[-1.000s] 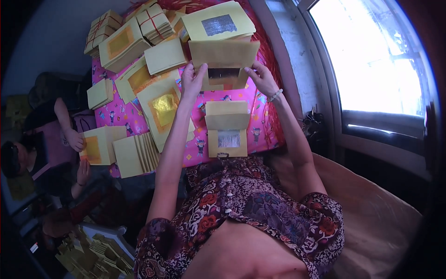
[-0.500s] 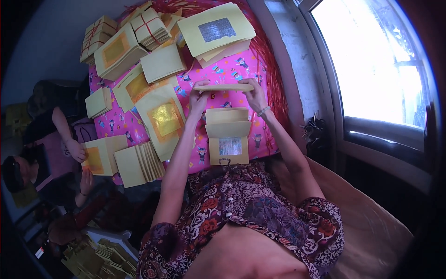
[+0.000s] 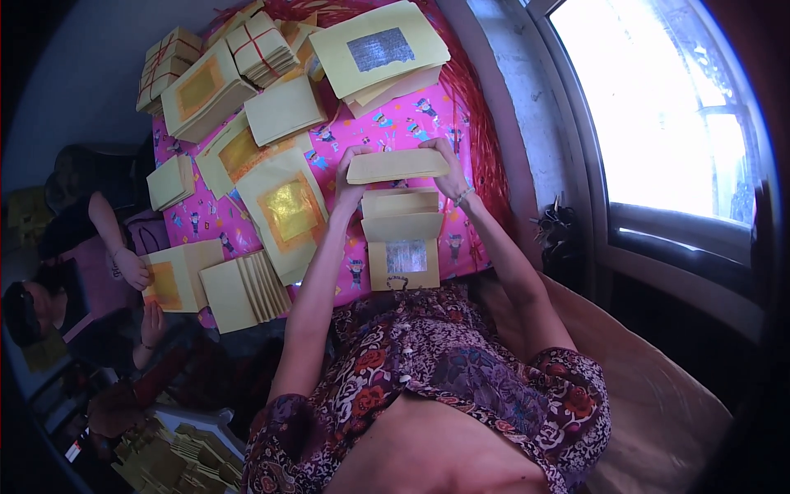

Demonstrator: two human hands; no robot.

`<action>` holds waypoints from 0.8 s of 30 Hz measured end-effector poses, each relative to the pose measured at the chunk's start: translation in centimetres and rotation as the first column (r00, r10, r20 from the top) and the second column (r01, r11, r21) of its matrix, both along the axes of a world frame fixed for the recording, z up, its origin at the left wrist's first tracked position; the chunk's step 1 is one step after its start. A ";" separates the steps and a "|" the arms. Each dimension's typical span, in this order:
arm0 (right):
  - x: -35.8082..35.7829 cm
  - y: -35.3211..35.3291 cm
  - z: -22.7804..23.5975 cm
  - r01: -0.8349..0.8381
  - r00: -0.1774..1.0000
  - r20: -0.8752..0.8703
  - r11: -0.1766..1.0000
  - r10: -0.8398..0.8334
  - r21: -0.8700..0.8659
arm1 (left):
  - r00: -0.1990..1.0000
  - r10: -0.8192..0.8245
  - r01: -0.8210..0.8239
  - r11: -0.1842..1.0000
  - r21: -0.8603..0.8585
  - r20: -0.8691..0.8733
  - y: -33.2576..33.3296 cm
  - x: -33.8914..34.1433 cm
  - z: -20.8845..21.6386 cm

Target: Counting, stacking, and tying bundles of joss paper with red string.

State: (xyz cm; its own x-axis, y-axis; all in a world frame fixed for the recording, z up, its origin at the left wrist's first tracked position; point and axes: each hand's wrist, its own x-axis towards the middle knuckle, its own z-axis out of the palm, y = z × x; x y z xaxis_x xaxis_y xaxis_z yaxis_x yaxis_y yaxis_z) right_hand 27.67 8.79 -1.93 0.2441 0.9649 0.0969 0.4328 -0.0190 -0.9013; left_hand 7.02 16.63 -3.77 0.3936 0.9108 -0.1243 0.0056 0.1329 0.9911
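Between my two hands a small stack of yellow paper [image 3: 397,167] is held up above the table, tilted so that its broad face shows. My left hand [image 3: 350,177] grips its left end and my right hand [image 3: 450,171] its right end; some fingers are hidden behind the paper. Just below it, nearer my body, stand folded yellow sheets [image 3: 401,226]. In front of them lies a yellow sheet with a silver square [image 3: 406,257], close to the table's near edge.
On the pink patterned tablecloth [image 3: 387,128] lie several stacks of yellow paper, such as one with a silver patch [image 3: 380,51] and string-tied bundles [image 3: 262,43]. Red streamers [image 3: 477,132] hang along the right edge. At left a co-worker's hand [image 3: 130,267] touches gold-patched paper [image 3: 169,284].
The stack in my hands has tipped from nearly edge-on to showing its broad face. Both hands stay at its ends.
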 end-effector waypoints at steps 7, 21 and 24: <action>0.1 0.8 0.1 0.023 0.983 -0.179 0.998 -0.032 -0.050 | 0.993 0.110 -0.113 0.990 0.083 0.039 0.5 0.6 2.7; -0.2 0.1 12.6 -0.170 0.846 -0.534 0.943 -0.009 -0.286 | 0.981 -0.048 0.091 0.969 -0.229 0.189 1.3 -2.6 13.4; -0.6 -1.0 12.3 -0.210 0.831 -0.556 0.915 -0.018 -0.344 | 0.972 -0.067 0.158 0.896 -0.414 0.225 0.1 -3.5 13.7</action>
